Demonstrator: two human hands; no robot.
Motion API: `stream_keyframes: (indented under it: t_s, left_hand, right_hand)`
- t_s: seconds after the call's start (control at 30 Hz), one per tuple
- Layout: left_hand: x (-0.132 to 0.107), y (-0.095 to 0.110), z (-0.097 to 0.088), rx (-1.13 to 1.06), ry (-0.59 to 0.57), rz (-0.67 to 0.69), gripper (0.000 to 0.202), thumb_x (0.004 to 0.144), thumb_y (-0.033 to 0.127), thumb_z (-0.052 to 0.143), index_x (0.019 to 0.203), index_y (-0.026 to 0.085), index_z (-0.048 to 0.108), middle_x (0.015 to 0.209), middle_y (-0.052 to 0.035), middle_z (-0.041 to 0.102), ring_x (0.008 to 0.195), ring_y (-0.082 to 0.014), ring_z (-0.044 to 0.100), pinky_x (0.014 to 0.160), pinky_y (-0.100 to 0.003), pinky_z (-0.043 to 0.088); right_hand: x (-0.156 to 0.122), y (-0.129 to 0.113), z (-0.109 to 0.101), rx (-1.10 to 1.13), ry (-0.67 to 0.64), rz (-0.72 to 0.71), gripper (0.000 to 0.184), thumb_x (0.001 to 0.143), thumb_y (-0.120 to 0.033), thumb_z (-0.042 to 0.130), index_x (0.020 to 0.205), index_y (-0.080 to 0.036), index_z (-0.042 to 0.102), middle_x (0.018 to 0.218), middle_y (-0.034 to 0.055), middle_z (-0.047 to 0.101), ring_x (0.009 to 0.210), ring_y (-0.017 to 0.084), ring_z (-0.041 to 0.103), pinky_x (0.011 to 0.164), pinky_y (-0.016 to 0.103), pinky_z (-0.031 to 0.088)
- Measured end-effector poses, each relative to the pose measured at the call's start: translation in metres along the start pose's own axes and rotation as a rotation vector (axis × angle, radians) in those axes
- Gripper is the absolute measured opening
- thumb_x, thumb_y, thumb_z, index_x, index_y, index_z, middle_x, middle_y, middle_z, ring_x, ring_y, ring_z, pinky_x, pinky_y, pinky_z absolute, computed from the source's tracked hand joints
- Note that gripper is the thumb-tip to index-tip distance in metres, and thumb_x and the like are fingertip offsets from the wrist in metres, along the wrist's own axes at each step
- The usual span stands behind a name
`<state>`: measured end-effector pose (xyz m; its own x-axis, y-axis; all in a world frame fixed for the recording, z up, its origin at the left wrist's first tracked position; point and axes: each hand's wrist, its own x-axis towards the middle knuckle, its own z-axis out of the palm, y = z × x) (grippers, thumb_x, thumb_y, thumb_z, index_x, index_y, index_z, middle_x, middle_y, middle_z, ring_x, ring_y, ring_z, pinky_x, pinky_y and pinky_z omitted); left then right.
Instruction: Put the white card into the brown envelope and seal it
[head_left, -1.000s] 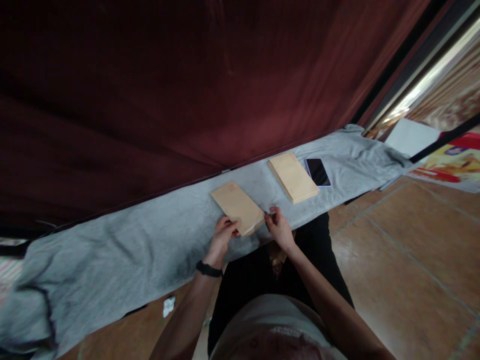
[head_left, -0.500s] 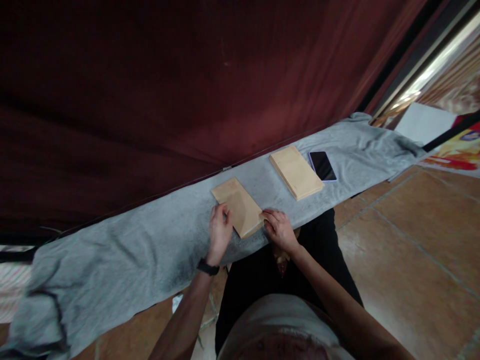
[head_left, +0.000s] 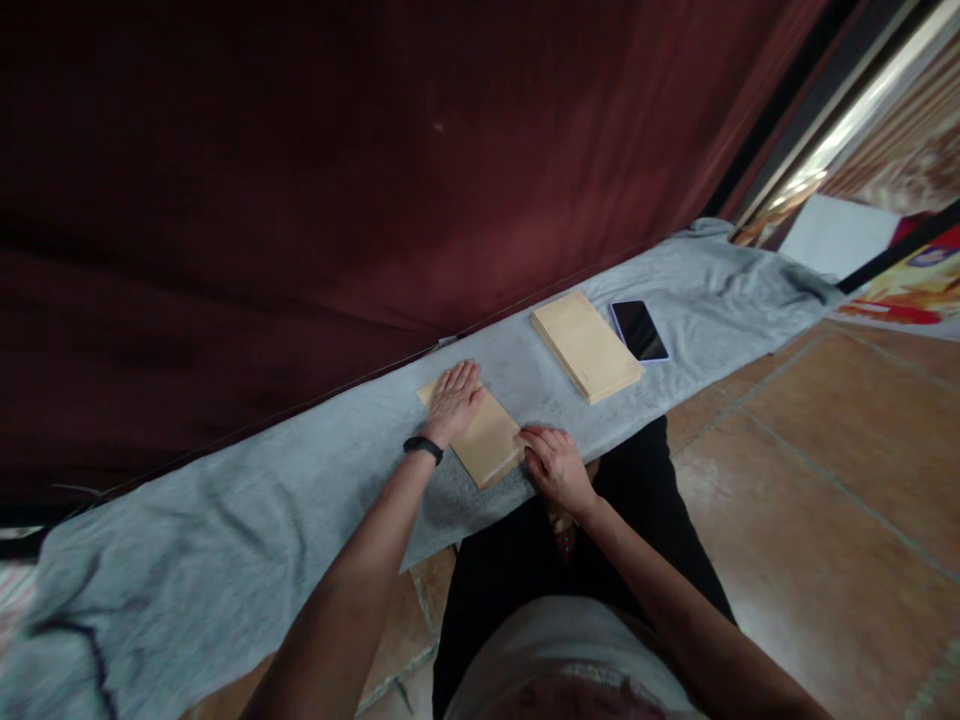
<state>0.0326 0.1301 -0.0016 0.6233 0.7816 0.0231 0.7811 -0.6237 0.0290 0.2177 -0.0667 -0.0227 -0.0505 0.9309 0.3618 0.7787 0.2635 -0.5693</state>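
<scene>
A tan paper envelope [head_left: 489,446] lies flat on the grey cloth in front of me, its lower end towards my body. Across its far end rests my left hand [head_left: 456,400], palm down with the fingers stretched out, hiding part of the paper. My right hand [head_left: 555,462] is at the near right corner, with its fingers bent and closed on the envelope's edge; the thumb tip is partly hidden. To the right lies a neat stack of similar tan envelopes [head_left: 589,345], touched by neither hand.
A dark-screened phone [head_left: 640,330] lies beyond the stack. The grey cloth [head_left: 247,510] covers a long narrow surface and is wrinkled at its ends. Behind it hangs a dark red curtain [head_left: 375,200]. Tiled floor [head_left: 795,480] shows to the right.
My left hand has moved from the envelope's left edge up onto its far end, flattening out. My right hand stays at the near right corner.
</scene>
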Motion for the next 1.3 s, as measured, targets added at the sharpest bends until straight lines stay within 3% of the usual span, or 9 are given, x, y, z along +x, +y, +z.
stream_keyframes:
  t_s: [0.13, 0.23, 0.9, 1.3]
  left_hand:
    - [-0.006, 0.001, 0.003, -0.015, -0.001, 0.054, 0.064, 0.107, 0.044, 0.022, 0.161, 0.011, 0.029, 0.167, -0.0094, 0.030, 0.157, -0.0223, 0.023, 0.129, -0.041, 0.018]
    - [-0.013, 0.005, 0.003, -0.025, 0.006, 0.091, 0.063, 0.107, 0.044, 0.022, 0.162, 0.014, 0.029, 0.166, -0.0086, 0.033, 0.156, -0.0219, 0.024, 0.129, -0.042, 0.018]
    - [-0.079, 0.061, 0.006, -0.078, 0.020, 0.322, 0.059, 0.109, 0.041, 0.023, 0.159, 0.013, 0.032, 0.166, -0.0091, 0.034, 0.156, -0.0175, 0.025, 0.130, -0.039, 0.016]
    - [-0.115, 0.079, -0.001, -0.198, 0.000, 0.420, 0.059, 0.108, 0.045, 0.029, 0.159, 0.014, 0.034, 0.165, -0.0120, 0.033, 0.156, -0.0201, 0.025, 0.128, -0.043, 0.022]
  right_hand:
    - [0.000, 0.000, 0.000, 0.013, 0.019, -0.002, 0.034, 0.099, -0.019, 0.049, 0.132, -0.019, 0.060, 0.129, 0.0111, 0.067, 0.114, 0.028, 0.059, 0.098, 0.046, 0.045]
    - [0.000, 0.000, 0.000, 0.018, 0.018, 0.000, 0.035, 0.099, -0.018, 0.048, 0.132, -0.019, 0.060, 0.129, 0.0110, 0.067, 0.114, 0.028, 0.059, 0.098, 0.046, 0.045]
    - [-0.002, 0.006, 0.004, 0.023, -0.007, 0.034, 0.038, 0.100, -0.019, 0.043, 0.133, -0.020, 0.060, 0.131, 0.0118, 0.065, 0.116, 0.028, 0.059, 0.098, 0.046, 0.046]
    - [0.000, -0.001, -0.002, 0.025, 0.016, 0.050, 0.034, 0.103, -0.019, 0.038, 0.127, -0.021, 0.062, 0.123, 0.0112, 0.069, 0.114, 0.027, 0.061, 0.098, 0.045, 0.047]
